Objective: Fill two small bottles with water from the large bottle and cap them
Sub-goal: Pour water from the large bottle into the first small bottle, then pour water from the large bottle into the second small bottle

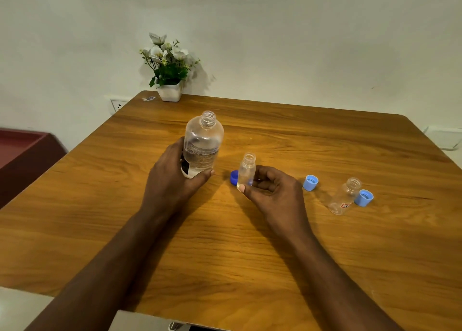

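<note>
The large bottle [203, 144] is gripped by the left hand [175, 178] near the middle of the table [325, 255]. The fingers are curled round its lower part, and the thumb is pressed on the front, near the label. The bottle is upright and uncapped, with water seen in its lower part. Whether it stands on the wood or is a little lifted cannot be told.

Just to the right of it, one small bottle [246, 169] is pinched by the right hand [273, 192] between the thumb and the curled fingers, low on its body. Its mouth is open and faces up. It looks almost empty, but this is not sure through the clear plastic. A dark blue cap [233, 177] lies just behind it on the left.

Further right, the second small bottle [344, 197] is standing open, well apart from both hands. One light blue cap [310, 182] lies to its left and another light blue cap [364, 197] touches or nearly touches its right side.

The step in hand is judged to be the filling of the first small bottle, with pouring not yet begun. For the next move, the large bottle must be tilted to the right and its mouth brought over the narrow neck, slowly, so that no water is spilled
</note>
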### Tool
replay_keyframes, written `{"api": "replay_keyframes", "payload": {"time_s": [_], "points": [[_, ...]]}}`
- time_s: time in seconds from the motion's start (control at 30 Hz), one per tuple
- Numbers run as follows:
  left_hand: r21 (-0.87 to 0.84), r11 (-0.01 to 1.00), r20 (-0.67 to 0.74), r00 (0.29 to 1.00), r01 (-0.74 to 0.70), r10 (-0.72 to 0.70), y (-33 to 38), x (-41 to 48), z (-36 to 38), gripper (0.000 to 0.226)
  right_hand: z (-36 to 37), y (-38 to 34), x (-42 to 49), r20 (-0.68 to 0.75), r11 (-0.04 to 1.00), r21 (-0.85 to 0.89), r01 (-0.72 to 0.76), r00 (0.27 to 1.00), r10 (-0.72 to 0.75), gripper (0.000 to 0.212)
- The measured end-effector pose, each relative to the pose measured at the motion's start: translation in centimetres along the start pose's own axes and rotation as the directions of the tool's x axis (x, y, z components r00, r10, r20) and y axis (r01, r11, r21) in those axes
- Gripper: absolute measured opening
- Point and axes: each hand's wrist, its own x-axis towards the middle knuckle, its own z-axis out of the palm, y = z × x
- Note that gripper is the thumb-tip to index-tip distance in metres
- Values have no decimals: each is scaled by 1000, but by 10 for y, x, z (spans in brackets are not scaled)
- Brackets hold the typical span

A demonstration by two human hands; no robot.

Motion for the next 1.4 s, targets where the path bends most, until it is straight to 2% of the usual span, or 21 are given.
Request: {"api": "replay_keyframes", "payload": {"time_s": [0.2,0.37,0.43,0.53,0.6,0.7,0.8,0.9,1.0,1.07,1.13,1.4], "points": [[-121,989,-3,996,88,-89,8,0,-1,73,-3,6,7,-84,998,-65,-11,996,5,34],[-135,981,20,991,136,-134,10,-2,-3,76,-5,15,23,-157,993,-114,-38,987,19,32],[-131,981,24,990,143,-141,12,-3,-4,83,-5,15,27,-179,989,-139,-49,984,23,28],[-120,970,19,977,212,-212,14,-10,-4,112,-2,12,33,-215,985,-162,-55,976,19,22],[-126,967,-44,972,222,-229,19,-18,-4,116,1,12,35,-227,981,-184,-58,974,15,22],[-103,980,-157,970,169,-184,29,-32,-3,103,4,11,37,-234,972,-223,-73,972,19,21],[-38,994,-209,972,101,-107,36,-40,-1,78,6,14,39,-247,954,-283,-95,969,23,21],[28,1000,-219,976,-8,14,41,-44,2,51,7,14,38,-247,941,-323,-105,969,24,24],[90,991,-183,977,-96,111,49,-48,4,33,5,11,37,-244,934,-337,-123,969,39,44],[102,986,-147,978,-133,147,53,-51,6,30,3,9,35,-241,929,-348,-122,970,37,55],[98,985,-101,983,-143,153,56,-53,8,28,2,7,29,-244,939,-328,-104,970,23,55],[42,996,59,995,-78,76,83,-59,35,30,-12,5,-7,-327,944,-319,-89,945,-21,22]]}}
